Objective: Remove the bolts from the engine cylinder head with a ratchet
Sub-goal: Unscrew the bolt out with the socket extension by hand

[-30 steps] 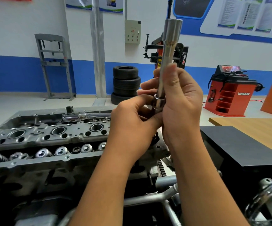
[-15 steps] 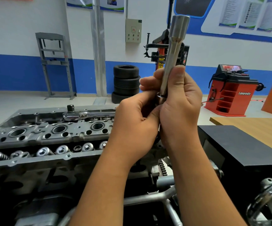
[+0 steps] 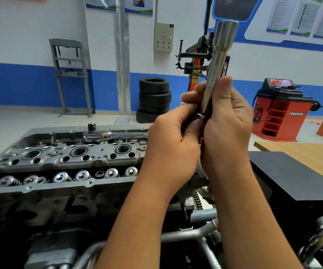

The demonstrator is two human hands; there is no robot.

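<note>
Ratchet [image 3: 116, 135] flat along the cylinder head's [image 3: 63, 158] far edge.

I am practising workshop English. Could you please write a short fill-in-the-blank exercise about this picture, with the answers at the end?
1. The right hand grips a long metal ____, held almost upright.
2. The ratchet lies on top of the cylinder ____.
3. The left hand touches the ____ end of the long socket.
4. By the far wall stands a stack of black ____.

Missing words: socket; head; lower; tyres
</note>
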